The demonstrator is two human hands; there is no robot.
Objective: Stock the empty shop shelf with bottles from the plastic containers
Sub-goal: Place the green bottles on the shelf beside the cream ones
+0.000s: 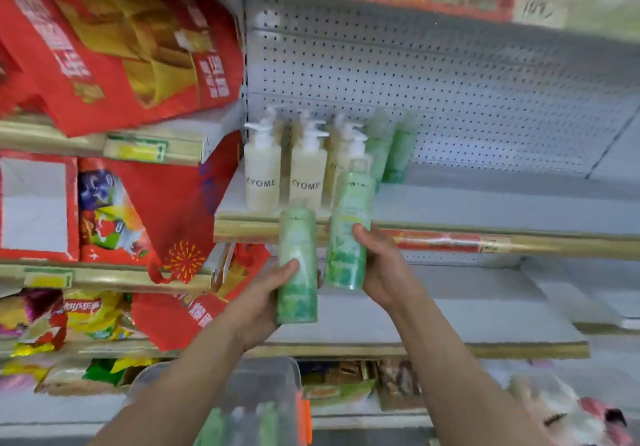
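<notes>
two green bottles, labels too blurred to read, one gripped in each hand's fingers, before "zyome" pump bottles (262, 168)

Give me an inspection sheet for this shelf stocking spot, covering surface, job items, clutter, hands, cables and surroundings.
Surface: grey shelf with pegboard back, mostly bare to the right.
Job's things: cream pump bottles and green bottles standing at the shelf's left end; clear plastic container below, green bottles inside.
Clutter: nothing seen on the shelf.
Hands: left hand holds a green bottle; right hand holds another green bottle, its top near the shelf edge.
Cables: nothing seen.
Surroundings: red gift bags and snack packs on the left shelves.
</notes>
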